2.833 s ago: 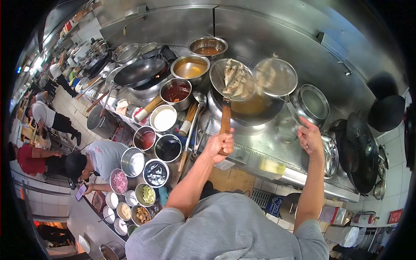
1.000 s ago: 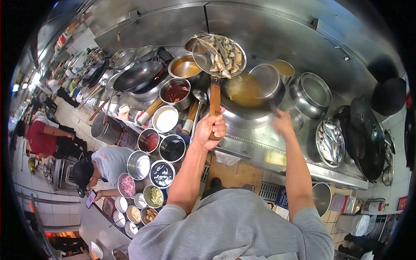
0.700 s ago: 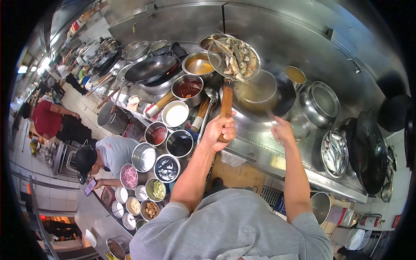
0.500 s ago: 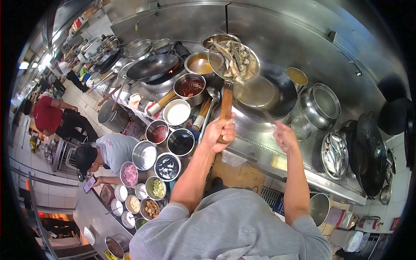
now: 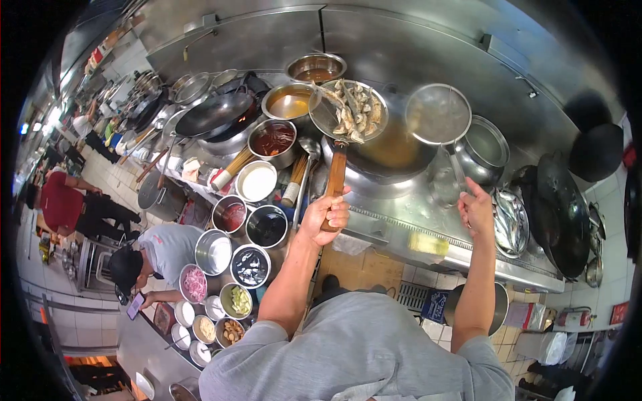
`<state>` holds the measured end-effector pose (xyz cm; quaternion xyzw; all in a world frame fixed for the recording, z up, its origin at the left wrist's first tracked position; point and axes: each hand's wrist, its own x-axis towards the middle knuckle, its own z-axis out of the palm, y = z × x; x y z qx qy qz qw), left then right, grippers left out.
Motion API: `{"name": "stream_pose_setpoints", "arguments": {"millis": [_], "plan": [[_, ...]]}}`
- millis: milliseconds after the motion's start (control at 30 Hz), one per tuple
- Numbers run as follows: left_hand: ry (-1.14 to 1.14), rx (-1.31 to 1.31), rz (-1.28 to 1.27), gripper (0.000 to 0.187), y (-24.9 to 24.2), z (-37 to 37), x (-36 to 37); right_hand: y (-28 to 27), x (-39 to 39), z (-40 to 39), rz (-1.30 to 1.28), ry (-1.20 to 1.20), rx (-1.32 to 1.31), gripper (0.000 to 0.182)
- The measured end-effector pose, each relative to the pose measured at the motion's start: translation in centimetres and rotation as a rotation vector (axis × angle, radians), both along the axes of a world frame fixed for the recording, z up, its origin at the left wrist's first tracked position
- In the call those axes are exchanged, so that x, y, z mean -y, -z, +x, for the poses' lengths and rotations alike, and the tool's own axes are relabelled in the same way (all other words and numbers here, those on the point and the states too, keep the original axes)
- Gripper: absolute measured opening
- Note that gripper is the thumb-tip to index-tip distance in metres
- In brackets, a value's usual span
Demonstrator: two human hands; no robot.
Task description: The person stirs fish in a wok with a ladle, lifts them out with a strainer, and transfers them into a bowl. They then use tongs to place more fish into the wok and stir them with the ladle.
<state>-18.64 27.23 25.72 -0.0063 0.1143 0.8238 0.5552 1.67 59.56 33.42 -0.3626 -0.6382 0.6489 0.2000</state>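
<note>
My left hand is closed round the wooden handle of a skimmer. In its round basket lies a heap of small browned fish, held level beside the wok. My right hand grips the thin metal handle of a fine-mesh strainer, raised at the right of the wok. No food shows on that mesh. Below and between the two tools sits a dark wok with brownish liquid in it, partly hidden by the skimmer.
To the right stand a lidded-looking steel pot, a dish of raw silvery fish and a big dark wok. Left are sauce pots, another wok and several ingredient bowls. A person with a phone leans at the left counter.
The fine-mesh strainer has come up out of the wok and moved right with my right hand. The skimmer of fish has shifted slightly left and down in view. The camera view has turned somewhat.
</note>
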Motion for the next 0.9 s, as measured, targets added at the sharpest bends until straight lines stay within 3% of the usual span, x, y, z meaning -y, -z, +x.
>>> {"name": "stream_pose_setpoints", "arguments": {"millis": [167, 400, 500, 600, 800, 900], "plan": [[0.054, 0.015, -0.016, 0.027, 0.5, 1.2, -1.9, -2.8, 1.5, -0.1, 0.279, -0.039, 0.086, 0.059], [0.143, 0.044, 0.029, 0.029, 1.2, 3.0, -3.9, -0.2, 2.4, -2.1, 0.997, -0.126, 0.22, 0.055], [0.156, 0.057, 0.028, 0.032, 1.4, 3.7, -4.1, -1.1, 3.0, -2.0, 1.025, -0.106, 0.236, 0.054], [0.172, 0.064, 0.056, 0.038, 2.0, 4.1, -4.1, -0.4, 1.8, -1.8, 0.852, -0.108, 0.157, 0.054], [0.201, 0.069, 0.09, 0.038, 2.5, 4.1, -3.2, -3.0, 1.3, 0.5, 0.179, 0.029, -0.008, 0.055], [0.191, 0.036, 0.1, 0.041, 2.2, 4.0, -2.1, 0.1, -2.5, 2.0, 0.357, 0.111, 0.088, 0.054]]}}
